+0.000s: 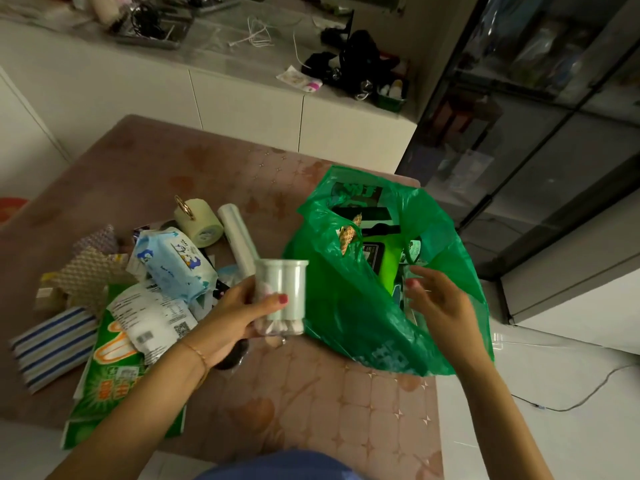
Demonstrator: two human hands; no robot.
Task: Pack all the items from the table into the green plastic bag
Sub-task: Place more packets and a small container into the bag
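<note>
The task is judged to be partly done. The green plastic bag [349, 306] is found standing open on the right part of the table [311, 393], and several items are already seen inside it: a bright green package, dark printed packets and a brownish snack-like piece near the mouth. Their exact nature cannot be told.

A pale green cotton-swab container [281, 292] is held in the left hand [235, 313], with the thumb and fingers wrapped round its body. It is carried above the table, just beside the left wall of the bag and not yet over the opening. This is judged to be the item in hand for packing.

The right hand [440, 303] is placed at the near rim of the bag, with fingers spread and loosely bent. Whether the plastic is pinched or merely touched cannot be told; no firm grip is shown.

A good deal is left on the table to the left of the bag: a blue-and-white wipes pack [173, 261], a pale yellow tape roll [199, 221], a roll of clear plastic bags [239, 240], a white printed pouch [152, 317], a large green-and-white package [114, 382], a blue-striped cloth [52, 344] and patterned wrapping [91, 271]. A dark object is partly hidden under the left wrist and is not identified. The greater share of the packing is therefore judged outstanding.
</note>
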